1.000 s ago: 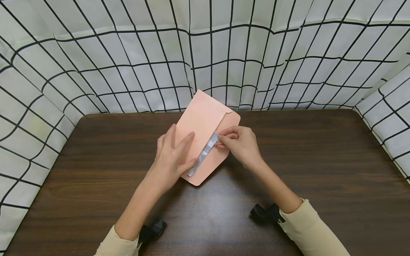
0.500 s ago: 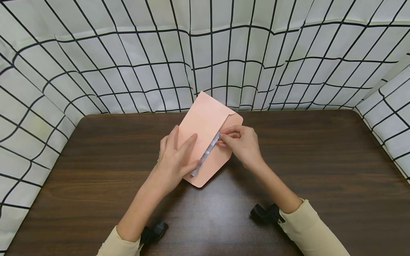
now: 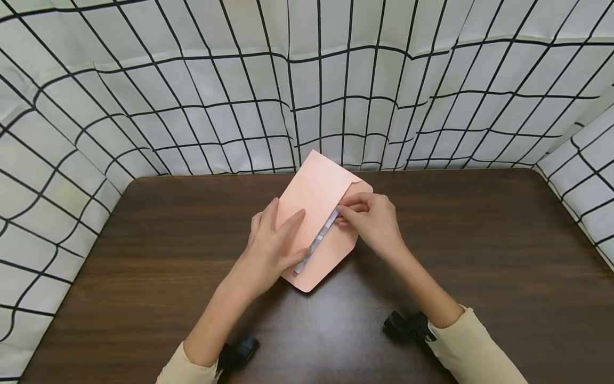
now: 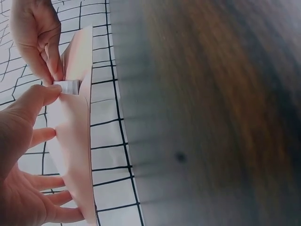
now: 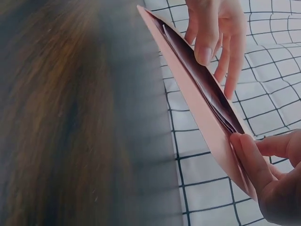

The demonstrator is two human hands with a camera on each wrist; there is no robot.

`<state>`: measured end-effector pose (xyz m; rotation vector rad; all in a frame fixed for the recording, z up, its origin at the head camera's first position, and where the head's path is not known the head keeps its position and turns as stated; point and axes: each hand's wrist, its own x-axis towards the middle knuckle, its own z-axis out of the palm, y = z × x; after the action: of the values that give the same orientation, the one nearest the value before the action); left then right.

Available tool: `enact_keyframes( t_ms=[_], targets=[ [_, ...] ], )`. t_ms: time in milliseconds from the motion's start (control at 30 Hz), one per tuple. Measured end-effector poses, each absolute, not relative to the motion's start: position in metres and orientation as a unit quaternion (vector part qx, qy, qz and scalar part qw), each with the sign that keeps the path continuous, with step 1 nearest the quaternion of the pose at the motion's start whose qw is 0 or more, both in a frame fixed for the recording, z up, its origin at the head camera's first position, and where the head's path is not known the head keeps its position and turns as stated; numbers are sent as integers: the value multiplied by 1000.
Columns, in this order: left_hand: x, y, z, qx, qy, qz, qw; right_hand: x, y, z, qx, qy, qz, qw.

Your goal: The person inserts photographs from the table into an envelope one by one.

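A pale pink envelope [image 3: 314, 192] lies at a slant on the table, its flap opened out toward the lower right. A narrow strip of grey-and-white paper [image 3: 316, 244] shows along the mouth; the rest is hidden inside. My left hand [image 3: 268, 245] rests with spread fingers on the envelope's left part, its thumb at the mouth beside the paper. With thumb and fingertips, my right hand [image 3: 374, 218] pinches the paper's upper end, close over the flap. In the right wrist view the envelope [image 5: 188, 99] gapes, with the paper's edge running along inside.
The dark brown wooden table [image 3: 158, 277] reaches back to a white cloth [image 3: 216, 80] with black grid lines, which also rises at both sides. Black wrist devices [image 3: 408, 325] sit below both forearms, near the cream sleeves [image 3: 472, 346].
The visible strip of paper has become narrower, sinking deeper into the envelope. The whole scene has shifted slightly right and down in the head view. Both hands keep their places on envelope and paper.
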<state>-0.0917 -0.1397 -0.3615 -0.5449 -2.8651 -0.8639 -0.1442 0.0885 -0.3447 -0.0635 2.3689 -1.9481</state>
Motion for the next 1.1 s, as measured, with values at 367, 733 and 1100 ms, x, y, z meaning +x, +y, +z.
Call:
enact_keyframes(
  t_ms=[367,733,1100],
  targets=[
    [-98,-135,-365,-195,-948,-252,-5,-146,104,-358,-16,799,-600,36],
    [-109,-134,-372,-172,-952,-237,-89,-148,114,-369,-7,805,-591,50],
    [-112,-132,-374,-156,-957,-218,-114,-146,127,-372,-24,823,-564,58]
  ],
)
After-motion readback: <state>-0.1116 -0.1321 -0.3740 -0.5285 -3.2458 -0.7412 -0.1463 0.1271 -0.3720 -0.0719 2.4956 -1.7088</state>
